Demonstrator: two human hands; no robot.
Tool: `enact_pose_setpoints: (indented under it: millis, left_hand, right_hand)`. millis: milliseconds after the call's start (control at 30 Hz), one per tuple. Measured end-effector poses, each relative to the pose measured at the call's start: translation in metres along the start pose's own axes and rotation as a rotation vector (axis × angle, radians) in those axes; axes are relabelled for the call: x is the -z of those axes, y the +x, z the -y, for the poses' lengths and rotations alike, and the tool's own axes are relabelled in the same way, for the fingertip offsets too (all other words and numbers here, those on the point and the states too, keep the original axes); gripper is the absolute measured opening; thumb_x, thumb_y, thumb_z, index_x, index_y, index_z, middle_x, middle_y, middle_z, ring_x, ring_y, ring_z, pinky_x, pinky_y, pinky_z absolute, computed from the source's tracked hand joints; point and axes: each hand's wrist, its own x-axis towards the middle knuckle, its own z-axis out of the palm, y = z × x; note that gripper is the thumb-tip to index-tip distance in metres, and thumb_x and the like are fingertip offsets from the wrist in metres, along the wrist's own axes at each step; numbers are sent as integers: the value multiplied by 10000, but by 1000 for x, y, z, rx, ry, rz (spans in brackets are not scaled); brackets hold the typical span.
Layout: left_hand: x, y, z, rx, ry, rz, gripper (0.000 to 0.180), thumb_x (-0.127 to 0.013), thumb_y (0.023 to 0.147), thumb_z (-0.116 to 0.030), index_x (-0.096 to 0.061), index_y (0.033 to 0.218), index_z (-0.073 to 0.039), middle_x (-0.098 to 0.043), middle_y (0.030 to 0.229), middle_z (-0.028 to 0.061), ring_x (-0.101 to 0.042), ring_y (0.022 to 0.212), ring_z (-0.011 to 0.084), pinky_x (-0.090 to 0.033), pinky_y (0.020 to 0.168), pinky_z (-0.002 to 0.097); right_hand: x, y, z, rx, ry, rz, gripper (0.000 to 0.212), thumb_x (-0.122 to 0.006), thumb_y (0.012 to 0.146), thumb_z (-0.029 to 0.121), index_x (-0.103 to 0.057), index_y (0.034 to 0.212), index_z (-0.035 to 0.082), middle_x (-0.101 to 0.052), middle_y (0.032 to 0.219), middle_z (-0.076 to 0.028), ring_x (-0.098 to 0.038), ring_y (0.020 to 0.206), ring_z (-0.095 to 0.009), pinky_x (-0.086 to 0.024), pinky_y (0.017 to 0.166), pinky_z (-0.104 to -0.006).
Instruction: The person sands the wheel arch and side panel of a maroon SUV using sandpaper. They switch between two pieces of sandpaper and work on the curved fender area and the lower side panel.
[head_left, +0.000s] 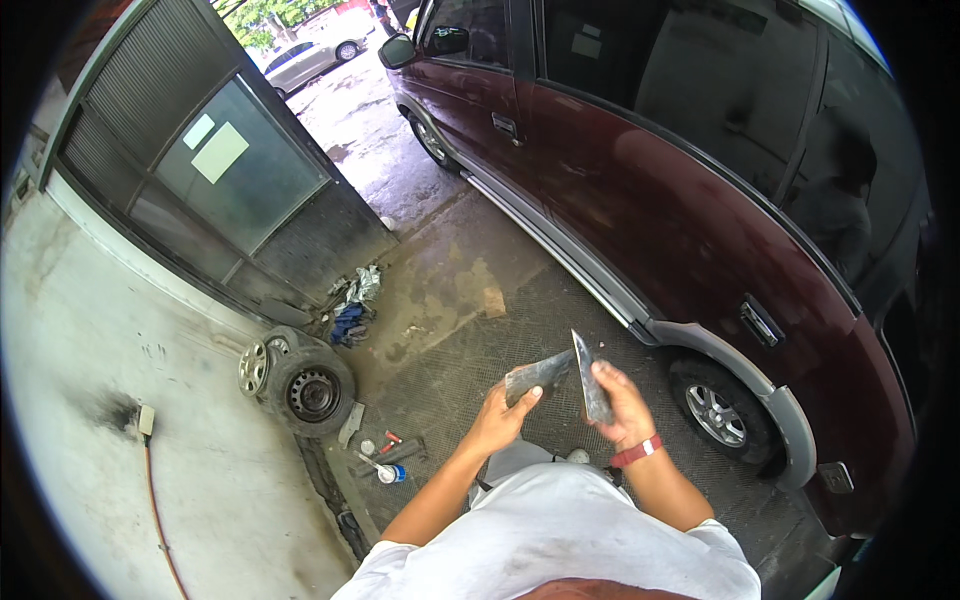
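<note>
My left hand [496, 418] grips a flat grey putty spreader [538, 375] by its near end, with the thumb lying on top. A second grey putty spreader [590, 385], narrow and pointed at its far tip, is held in my right hand [625, 410]. The far ends of the two stained blades come close together in front of my waist; whether they touch I cannot tell. My right wrist wears a red band [637, 452]. On the floor to the left stands an opened blue and white can [392, 474] with a stick-like tool in it.
A dark red car [640, 190] stands along the right, its rear wheel [717, 415] near my right arm. At the left wall lie tyres [313, 393] and a wheel rim [254, 368]. Crumpled cloths [350, 320] lie beside a panelled door [230, 160]. A red-handled tool [393, 440] lies near the can.
</note>
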Motion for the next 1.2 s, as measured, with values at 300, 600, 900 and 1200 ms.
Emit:
enact_pose_setpoints:
  millis: [300, 600, 900, 1200]
  left_hand:
    - [2, 9, -6, 177, 83, 390, 707, -403, 1147, -569, -592, 1409, 60, -708, 1267, 163, -630, 1203, 243, -490, 1058, 403]
    - [-4, 6, 28, 209, -708, 136, 620, -653, 1051, -287, -397, 1583, -97, -539, 1532, 127, -611, 1315, 249, -460, 1174, 448]
    - [2, -3, 11, 2, -276, -38, 405, -734, 1043, -281, -656, 1356, -36, -723, 1244, 74, -653, 1184, 180, -501, 1057, 373]
    - [-9, -3, 9, 24, 29, 250, 664, -460, 1127, -567, -595, 1390, 27, -719, 1247, 168, -661, 1177, 266, -510, 1030, 424]
  right_hand:
    - [-28, 0, 13, 447, -934, 45, 338, -816, 912, 169, -595, 1138, 49, -667, 1013, -60, -639, 973, -169, -533, 899, -360]
    - [-38, -10, 0, 321, -972, 433, 619, -783, 991, 353, -526, 1410, -23, -453, 1514, -157, -498, 1355, -238, -440, 1136, -418]
    - [-15, -6, -24, -176, 18, -236, 332, -668, 1065, 430, -673, 1121, 103, -722, 915, -90, -692, 684, -224, -569, 586, -369]
    - [-20, 9, 22, 584, -769, -194, 295, -783, 940, 110, -580, 1144, 48, -666, 1008, -39, -629, 926, -134, -547, 853, -327]
